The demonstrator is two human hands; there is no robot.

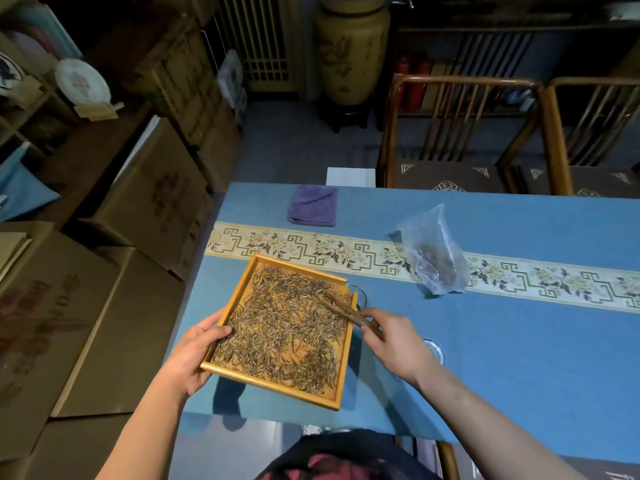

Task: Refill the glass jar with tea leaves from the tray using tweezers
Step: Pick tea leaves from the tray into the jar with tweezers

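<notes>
Wooden tray (341, 396) of tea leaves (284, 327) is lifted off the worktop (519, 341), gripped at its near-left edge by the left hand (194, 355). Right hand (391, 341) pinches the tweezers (341, 306) over the leaves. Glass jar (360, 296) sits mostly hidden behind the tray's far-right corner. Risk: the tilted tray sheds leaves past the jar mouth, or knocks the jar.

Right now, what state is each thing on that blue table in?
Square wooden tray: lifted, tilted, gripped by left hand.
Dry brown tea leaves: spread across the tray.
Wooden tweezers: pinched in right hand, tips over the leaves.
Glass jar: mostly hidden behind the tray.
Clear plastic bag: open, little left inside.
Purple cloth: folded.
</notes>
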